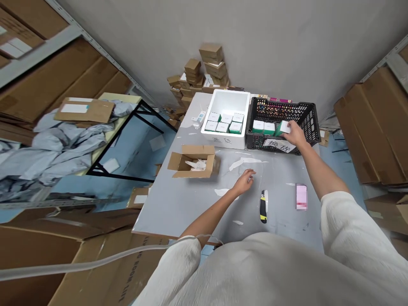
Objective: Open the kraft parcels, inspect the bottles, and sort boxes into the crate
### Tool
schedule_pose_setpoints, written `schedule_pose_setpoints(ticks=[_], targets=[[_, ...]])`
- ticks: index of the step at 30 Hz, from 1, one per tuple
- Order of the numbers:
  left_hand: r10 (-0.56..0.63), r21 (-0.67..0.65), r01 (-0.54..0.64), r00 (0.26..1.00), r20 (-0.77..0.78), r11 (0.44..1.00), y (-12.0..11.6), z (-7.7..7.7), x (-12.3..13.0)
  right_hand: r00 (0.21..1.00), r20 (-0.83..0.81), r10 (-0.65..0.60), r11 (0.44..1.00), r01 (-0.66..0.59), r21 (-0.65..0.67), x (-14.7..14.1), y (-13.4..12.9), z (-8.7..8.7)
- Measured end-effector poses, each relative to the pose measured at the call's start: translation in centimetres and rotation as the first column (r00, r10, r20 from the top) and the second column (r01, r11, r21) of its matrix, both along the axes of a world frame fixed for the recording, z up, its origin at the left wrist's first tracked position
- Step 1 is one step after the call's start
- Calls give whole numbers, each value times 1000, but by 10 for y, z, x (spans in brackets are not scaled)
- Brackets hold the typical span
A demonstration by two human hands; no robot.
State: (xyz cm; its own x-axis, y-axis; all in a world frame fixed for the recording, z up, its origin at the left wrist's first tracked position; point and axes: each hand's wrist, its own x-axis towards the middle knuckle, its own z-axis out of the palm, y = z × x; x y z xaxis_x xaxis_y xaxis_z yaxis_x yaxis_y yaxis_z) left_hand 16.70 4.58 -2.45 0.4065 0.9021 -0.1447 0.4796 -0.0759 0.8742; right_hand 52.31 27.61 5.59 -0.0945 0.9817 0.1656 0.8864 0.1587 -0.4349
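Observation:
My right hand [294,134] grips a small white and green box [283,126] inside the black plastic crate [314,123], beside two similar boxes [264,127]. Over the middle of the grey table [191,208], my left hand [245,182] is empty, its fingers loosely curved and apart. Several white-topped green boxes [224,122] fill the near part of a white foam bin [207,135]. An open cardboard box [204,170] with crumpled white material inside stands left of my left hand. A black and yellow cutter [263,208] lies near the front.
A pink-screened phone [301,197] lies at the right. Small cartons [212,59] are stacked behind the table. Grey bags [47,148] cover a side table at the left. Large cartons [376,127] stand on the right, and a pale cable [95,264] crosses the lower left.

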Motion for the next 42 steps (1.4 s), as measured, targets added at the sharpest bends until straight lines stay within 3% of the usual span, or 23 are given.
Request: schedule_pose_setpoints(ticks=[6, 12, 30, 42], targets=[[3, -37, -4, 1000, -12, 999, -2, -6, -2, 992, 8, 126, 973, -122, -194, -10, 4, -29], [-7, -44, 7, 1000, -13, 999, 0, -7, -3, 993, -14, 117, 979, -118, -169, -10, 0, -40], [-16, 16, 16, 1000, -3, 1000, 7, 3, -5, 987, 15, 158, 983, -155, -102, -18, -39, -20], [10, 66, -11, 1000, 10, 998, 1, 21, -16, 969, -110, 223, 962, -237, -138, -64, -94, -23]])
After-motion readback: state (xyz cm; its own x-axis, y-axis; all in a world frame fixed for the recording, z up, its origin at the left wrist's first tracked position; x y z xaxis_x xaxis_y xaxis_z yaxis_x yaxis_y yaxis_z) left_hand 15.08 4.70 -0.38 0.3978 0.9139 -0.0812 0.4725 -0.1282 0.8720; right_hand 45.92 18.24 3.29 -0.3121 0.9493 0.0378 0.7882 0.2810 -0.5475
